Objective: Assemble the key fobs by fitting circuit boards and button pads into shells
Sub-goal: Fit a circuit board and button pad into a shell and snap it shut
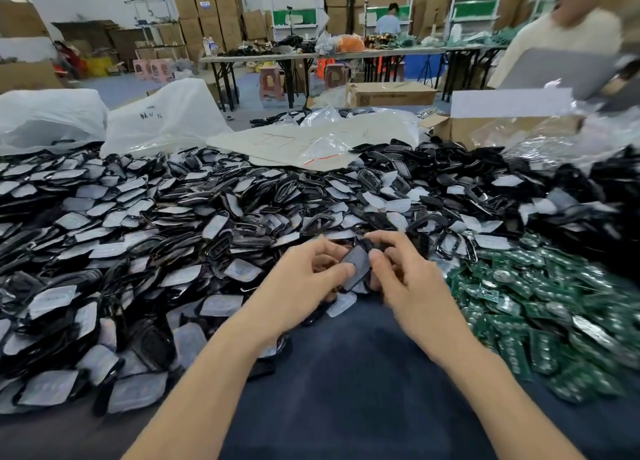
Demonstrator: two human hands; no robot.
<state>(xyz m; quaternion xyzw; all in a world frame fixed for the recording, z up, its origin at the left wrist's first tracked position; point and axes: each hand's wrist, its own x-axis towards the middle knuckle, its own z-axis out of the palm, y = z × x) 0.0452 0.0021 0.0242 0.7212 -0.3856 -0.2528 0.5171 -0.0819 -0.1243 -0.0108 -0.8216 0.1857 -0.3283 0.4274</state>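
Blanketing the dark table point(346, 390), black shells point(138, 217); stacked cartons point(207, 12) behind.

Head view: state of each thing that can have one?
key fob shell, held tilted between both hands
left hand, pinching the shell
right hand, pinching the shell
black shells, loose heap
green circuit boards, loose heap at right
cardboard box, flaps open

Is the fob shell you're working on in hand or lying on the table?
In hand: the left hand and the right hand both pinch the dark fob shell, which sits tilted between them.
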